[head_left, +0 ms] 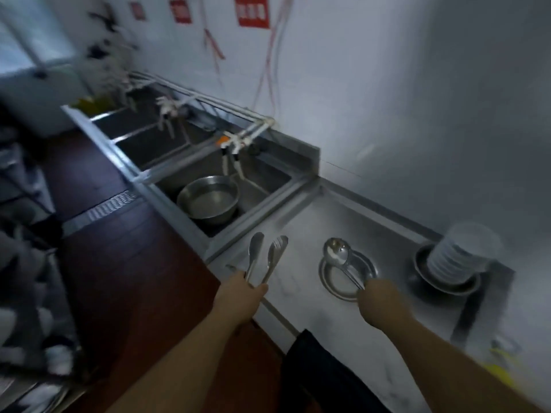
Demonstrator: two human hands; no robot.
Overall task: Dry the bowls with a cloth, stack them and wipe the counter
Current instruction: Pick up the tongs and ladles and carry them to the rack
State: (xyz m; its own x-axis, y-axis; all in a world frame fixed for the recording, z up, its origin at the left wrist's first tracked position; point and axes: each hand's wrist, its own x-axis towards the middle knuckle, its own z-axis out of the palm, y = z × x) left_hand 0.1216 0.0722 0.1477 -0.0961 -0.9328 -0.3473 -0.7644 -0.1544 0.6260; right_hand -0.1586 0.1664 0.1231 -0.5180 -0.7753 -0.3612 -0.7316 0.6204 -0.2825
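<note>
My left hand (243, 296) is closed around a pair of metal tongs (268, 257) that point away from me over the steel counter (298, 228). My right hand (377, 298) grips the handle of a metal ladle (337, 253), whose bowl lies over a round steel ring or plate (328, 281) on the counter. A stack of white bowls (459, 257) stands on a dark round plate (423, 272) at the right. No cloth is visible in either hand.
A steel sink (268, 186) to the left of the counter holds a large metal basin (208, 199) under taps (232, 144). More sink compartments run back along the wall. A dark cloth (316, 365) hangs at the counter's front edge. Something yellow (498, 365) lies at the right.
</note>
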